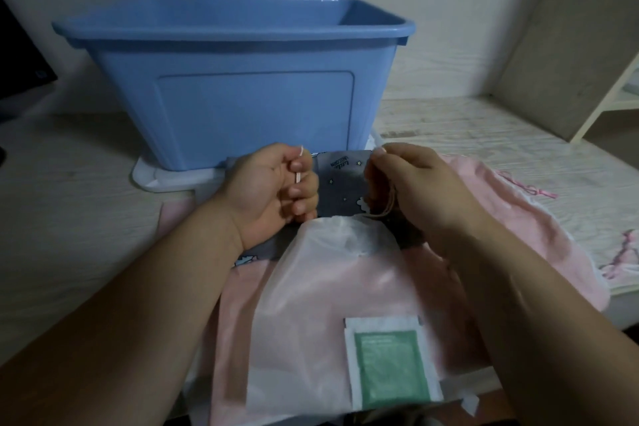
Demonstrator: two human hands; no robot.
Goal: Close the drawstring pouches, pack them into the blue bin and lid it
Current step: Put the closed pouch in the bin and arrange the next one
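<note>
So, the hands were apart, one on each side of the neck of the translucent white pouch [321, 304]. The left hand [269, 190] was fisted round a white cord [299, 162]. The right hand [418, 190] was pinching a tan cord [378, 213] that looped out under its fingers. I couldn't tell which pouch the tan cord belonged to. A grey pouch [345, 180] with a star print lay directly under the white one, with their necks overlapping. A pink pouch [511, 218] was spread beneath both and ran off to the right. All three pouches sat on the near side of the blue bin [242, 86]. The bin stood open on its white lid [162, 180] on the surface [69, 218], interior hidden from this angle.

Risks, my read:
- If the two cords were from different pouches, pulling them apart would close neither and would drag the grey pouch along.
- An uneven pull would bunch the neck on one side and leave a gap.
- The lid was trapped under the bin, so a loaded bin would need lifting off it and could tip.
</note>
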